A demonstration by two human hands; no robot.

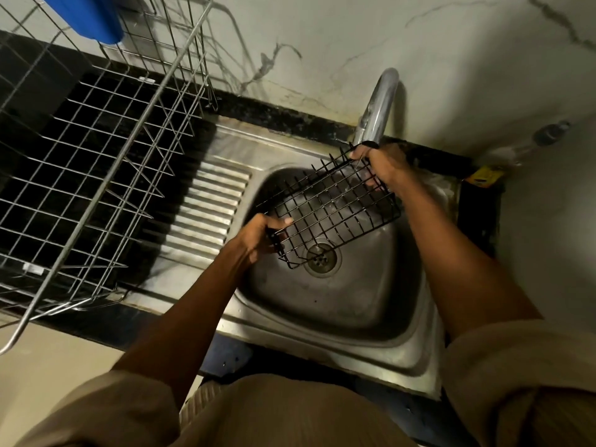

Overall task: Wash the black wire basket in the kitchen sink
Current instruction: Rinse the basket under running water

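the black wire basket [329,211], a shallow rectangular tray of thin dark-coated rods crossing in a square grid with short upright sides, is being held tilted over the bowl of the kitchen sink [338,304], its far corner lying just below the faucet [377,108] and its near corner hanging above the drain [322,255]. the left hand [258,237] is gripping the near-left edge of the basket, fingers curled under the rim and thumb lying along the top wire. the right hand [380,166] is gripping the far-right corner, fingers wrapped through and around the rim wires. the sink is a rounded square basin of dull, scuffed stainless steel, and the drain is a round perforated metal strainer at its centre. a ribbed steel drainboard [206,208], pressed with parallel ridges, is adjoining the basin on the left. the faucet is a curved, polished metal tube arching from the back edge. a large dish rack [106,150] of bright silvery wire, with a wider rectangular mesh, is sitting on the dark counter to the left. a blue plastic object [87,17] is resting in the rack's far end, partly cropped. the wall [451,59] behind is pale, marble-veined tile. beige sleeves [503,359] are covering the upper arms.
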